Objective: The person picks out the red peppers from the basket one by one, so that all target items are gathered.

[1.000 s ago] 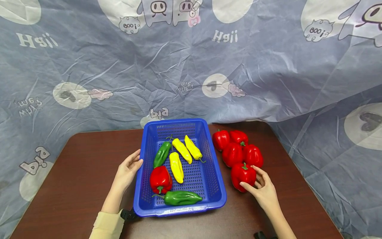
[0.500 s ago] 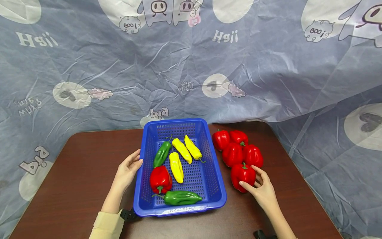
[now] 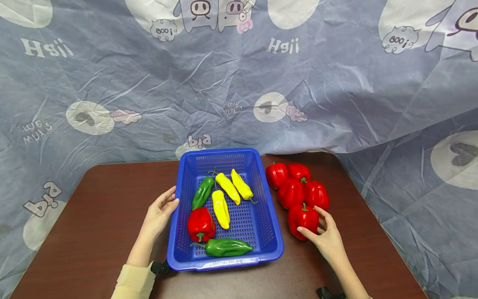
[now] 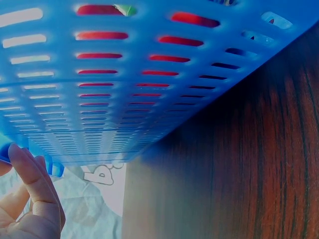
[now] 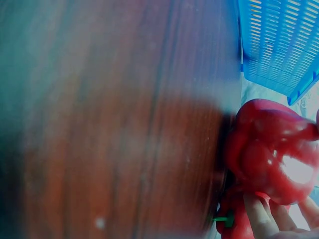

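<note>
A blue plastic basket [image 3: 209, 265] with slotted walls sits on the table, and my left hand [image 3: 158, 214] grips its left rim. In the left wrist view, the curled fingers [image 4: 35, 184] of that hand are at the rim beyond the slotted wall [image 4: 119, 107]. Between thumb and fingers, my right hand [image 3: 330, 238] holds a red bell pepper [image 3: 303, 220], stem upward, right of the basket. The right wrist view shows this bell pepper [image 5: 274, 154] large, with fingers beneath it and another red pepper [image 5: 232, 219] behind. Whether it touches the table cannot be told.
Several red bell peppers [image 3: 291, 193] cluster at the basket's right. Inside lie a red bell pepper [image 3: 201, 226], two green peppers [image 3: 228, 248] and several yellow peppers [image 3: 221, 209]. Behind the brown table [image 3: 112, 216] hangs a patterned grey-blue cloth [image 3: 224, 83].
My right hand and the red bell pepper in it have shifted slightly to the left. The left hand and the basket stay in place.
</note>
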The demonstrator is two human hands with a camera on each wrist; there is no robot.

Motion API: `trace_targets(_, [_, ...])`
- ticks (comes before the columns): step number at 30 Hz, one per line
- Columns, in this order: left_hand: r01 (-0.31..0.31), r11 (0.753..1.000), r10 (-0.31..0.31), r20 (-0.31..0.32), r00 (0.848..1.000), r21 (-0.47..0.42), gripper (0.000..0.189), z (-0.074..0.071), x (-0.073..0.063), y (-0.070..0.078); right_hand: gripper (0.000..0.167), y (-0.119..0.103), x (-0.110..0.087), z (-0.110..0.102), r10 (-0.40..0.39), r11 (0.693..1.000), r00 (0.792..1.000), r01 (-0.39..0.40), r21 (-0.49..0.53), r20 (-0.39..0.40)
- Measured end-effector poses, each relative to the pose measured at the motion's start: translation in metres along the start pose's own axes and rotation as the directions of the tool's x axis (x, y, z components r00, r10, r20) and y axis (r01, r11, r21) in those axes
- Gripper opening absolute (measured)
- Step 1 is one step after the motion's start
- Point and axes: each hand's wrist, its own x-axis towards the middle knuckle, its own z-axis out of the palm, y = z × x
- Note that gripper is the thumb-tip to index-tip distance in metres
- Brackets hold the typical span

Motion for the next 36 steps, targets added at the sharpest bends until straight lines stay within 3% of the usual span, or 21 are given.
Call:
trace_targets(7, [-0.001, 1.000, 0.001, 0.003, 1.000, -0.006, 0.052, 0.000, 0.000, 0.000, 0.084, 0.002, 0.000, 0.001, -0.042, 0.999, 0.998, 0.041, -0.030, -0.039])
trace_targets(18, [-0.006, 1.000, 0.006, 0.000, 1.000, -0.002, 0.052, -0.001, 0.000, 0.001, 0.082, -0.015, 0.002, -0.010, -0.092, 0.994, 0.992, 0.097, 0.046, -0.090])
trace_targets(26, [0.001, 1.000, -0.001, 0.004, 1.000, 0.007, 0.053, -0.001, 0.001, 0.001, 0.075, -0.053, 0.007, -0.017, -0.191, 0.975, 0.968, 0.207, 0.083, -0.163])
trace_targets(32, [-0.002, 1.000, 0.002, 0.006, 1.000, -0.007, 0.052, -0.001, 0.001, 0.001, 0.070, -0.089, 0.011, -0.013, -0.299, 0.937, 0.947, 0.315, 0.148, -0.120])
trace_targets(36, [0.001, 1.000, -0.001, -0.001, 1.000, -0.012, 0.052, 0.000, 0.001, 0.001, 0.063, -0.115, 0.013, -0.006, -0.336, 0.913, 0.940, 0.342, 0.223, -0.064])
